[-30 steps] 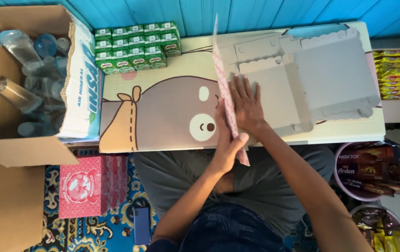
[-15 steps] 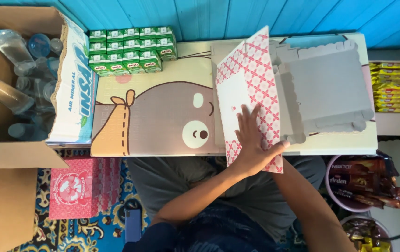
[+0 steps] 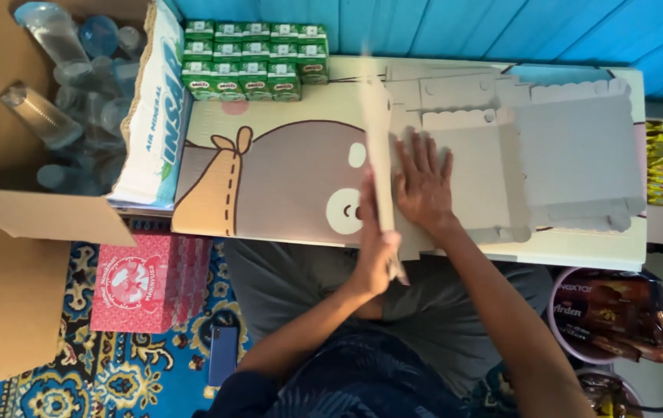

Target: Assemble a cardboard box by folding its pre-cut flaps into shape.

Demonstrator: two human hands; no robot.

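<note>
Pressing the flat box blank (image 3: 501,166), right hand (image 3: 423,186) lies open; left hand (image 3: 375,248) grips its raised flap (image 3: 378,147).

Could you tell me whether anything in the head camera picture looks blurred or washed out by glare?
In the head view, the raised cardboard flap is smeared by motion blur beside the left hand; the right hand and green drink cartons are sharp; lighting is soft, with no strong glare.
</note>
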